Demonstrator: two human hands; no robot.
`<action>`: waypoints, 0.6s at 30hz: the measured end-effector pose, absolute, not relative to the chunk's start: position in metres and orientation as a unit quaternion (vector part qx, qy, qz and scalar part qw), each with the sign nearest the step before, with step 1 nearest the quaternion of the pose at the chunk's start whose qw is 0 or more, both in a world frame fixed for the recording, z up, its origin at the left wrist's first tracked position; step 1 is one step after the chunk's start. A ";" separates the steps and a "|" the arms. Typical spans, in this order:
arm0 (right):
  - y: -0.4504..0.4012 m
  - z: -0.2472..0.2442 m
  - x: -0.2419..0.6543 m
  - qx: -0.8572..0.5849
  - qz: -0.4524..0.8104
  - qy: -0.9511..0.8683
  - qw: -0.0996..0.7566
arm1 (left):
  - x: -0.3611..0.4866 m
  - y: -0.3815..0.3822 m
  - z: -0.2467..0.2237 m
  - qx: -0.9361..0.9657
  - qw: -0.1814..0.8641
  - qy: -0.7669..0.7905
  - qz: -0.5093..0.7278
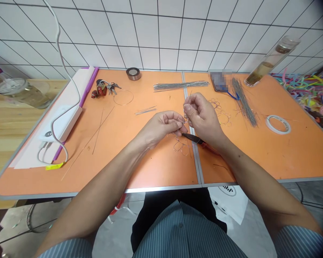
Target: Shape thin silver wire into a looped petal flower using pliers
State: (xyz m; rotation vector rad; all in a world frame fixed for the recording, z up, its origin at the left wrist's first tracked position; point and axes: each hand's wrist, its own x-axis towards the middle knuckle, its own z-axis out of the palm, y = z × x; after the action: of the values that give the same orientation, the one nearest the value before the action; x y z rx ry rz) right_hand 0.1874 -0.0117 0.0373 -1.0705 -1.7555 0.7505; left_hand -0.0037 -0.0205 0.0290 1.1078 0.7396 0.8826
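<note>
My left hand (pixel 168 125) pinches a thin wire piece (pixel 179 146) whose bent loops hang below the fingers over the orange table. Close beside it, my right hand (pixel 201 113) is closed on a length of wire that sticks up past the thumb and forefinger. The two hands nearly meet at the seam of the table. Under the right hand lie pliers (pixel 195 138) with dark jaws and a red handle, partly hidden by the wrist. To the right of that hand rest looped wire shapes (pixel 224 117).
Wire bundles (pixel 180 86) (pixel 244 104), a tape roll (pixel 134 73), keys (pixel 109 87) and a phone (pixel 219 82) lie toward the back. A white tape ring (pixel 278 124) and glass bottle (pixel 271 62) are right; a white power bank (pixel 60 123) with cable is left.
</note>
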 end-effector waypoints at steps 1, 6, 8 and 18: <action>-0.012 0.038 0.187 -0.433 0.305 -0.714 0.457 | -0.003 -0.021 0.030 0.498 0.694 0.338 0.395; -0.014 0.038 0.186 -0.430 0.291 -0.727 0.449 | 0.001 -0.024 0.033 0.506 0.669 0.373 0.396; -0.014 0.038 0.185 -0.428 0.282 -0.735 0.445 | 0.002 -0.024 0.033 0.513 0.657 0.380 0.401; -0.020 0.041 0.179 -0.444 0.245 -0.755 0.416 | 0.004 -0.025 0.026 0.552 0.602 0.420 0.396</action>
State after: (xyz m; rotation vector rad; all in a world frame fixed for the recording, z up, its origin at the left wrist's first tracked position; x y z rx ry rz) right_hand 0.1789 -0.0197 0.0411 -1.1160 -1.8954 0.6145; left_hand 0.0042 -0.0250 0.0258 1.2791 0.9719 0.9166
